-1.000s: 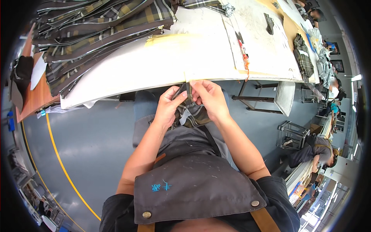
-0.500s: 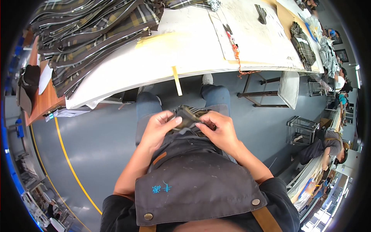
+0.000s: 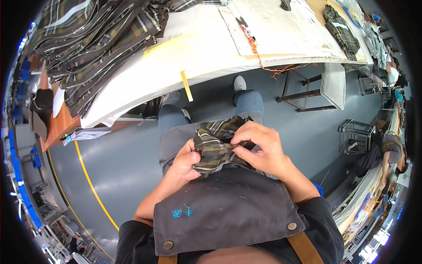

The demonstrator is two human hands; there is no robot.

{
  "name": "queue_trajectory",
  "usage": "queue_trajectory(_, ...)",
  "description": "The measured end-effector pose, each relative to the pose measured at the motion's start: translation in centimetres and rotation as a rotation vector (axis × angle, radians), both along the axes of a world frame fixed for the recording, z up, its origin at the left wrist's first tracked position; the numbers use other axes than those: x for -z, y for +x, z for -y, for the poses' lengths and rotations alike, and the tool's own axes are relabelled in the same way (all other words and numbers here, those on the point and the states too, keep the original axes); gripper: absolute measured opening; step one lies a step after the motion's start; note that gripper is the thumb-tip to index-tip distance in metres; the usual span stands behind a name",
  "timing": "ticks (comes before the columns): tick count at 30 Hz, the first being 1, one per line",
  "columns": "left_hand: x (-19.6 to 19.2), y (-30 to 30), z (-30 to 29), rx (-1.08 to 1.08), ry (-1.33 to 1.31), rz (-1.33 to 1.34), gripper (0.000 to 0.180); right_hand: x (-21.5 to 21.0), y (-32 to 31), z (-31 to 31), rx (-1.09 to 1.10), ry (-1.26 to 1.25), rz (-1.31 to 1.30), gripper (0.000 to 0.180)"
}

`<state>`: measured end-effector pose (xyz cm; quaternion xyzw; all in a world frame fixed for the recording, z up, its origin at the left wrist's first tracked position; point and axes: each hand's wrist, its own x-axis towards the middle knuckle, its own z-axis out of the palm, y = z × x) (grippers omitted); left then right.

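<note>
The plaid cloth piece (image 3: 216, 147) lay bunched on the person's lap, over the grey apron (image 3: 228, 211), well apart from the bench (image 3: 206, 48). The left hand (image 3: 187, 160) was closed on its left edge, thumb on top; the right hand (image 3: 259, 147) pinched its upper fold with bent fingers. The work looked midway: 1 piece was in hand, while a stack of plaid pieces (image 3: 101, 44) waited at the bench's left end. The cloth's underside and whatever the fingers worked at were hidden.

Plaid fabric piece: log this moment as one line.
left hand: grips plaid fabric piece | right hand: pinches its top edge | place: over lap, above grey apron
</note>
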<state>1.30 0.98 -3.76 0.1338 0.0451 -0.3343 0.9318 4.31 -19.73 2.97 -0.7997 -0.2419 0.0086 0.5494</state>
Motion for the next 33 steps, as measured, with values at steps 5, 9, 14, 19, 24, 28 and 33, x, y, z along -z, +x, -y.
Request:
queue_trajectory(5,-1.2,0.6,-0.4,-0.126,0.074,0.124,0.039,0.5,0.0,0.7,-0.096,-0.007,-0.012,0.023)
queue_trajectory(9,-0.6,0.7,-0.9,-0.152,0.088,0.152,0.035,-0.4,0.6,-0.1,-0.122,-0.002,-0.009,0.022)
queue_trajectory(14,-1.7,1.2,-0.5,-0.176,0.163,0.171,0.044,-1.9,1.0,-1.8,-0.051,0.111,-0.179,0.019)
queue_trajectory(19,-2.4,1.1,-0.2,-0.232,0.155,0.148,0.046,-1.6,1.3,-2.2,-0.100,0.251,-0.349,0.013)
queue_trajectory(24,-2.3,1.1,-0.4,-0.210,0.119,0.139,0.046,-2.1,1.4,-2.1,-0.117,0.271,-0.502,0.008)
queue_trajectory(28,-2.5,0.9,-0.3,-0.210,0.101,0.127,0.045,-2.1,1.6,-2.2,-0.098,0.235,-0.565,0.009)
queue_trajectory(33,-3.4,1.1,-0.2,-0.217,0.109,0.122,0.040,-2.1,1.7,-2.6,0.068,0.160,0.011,0.023)
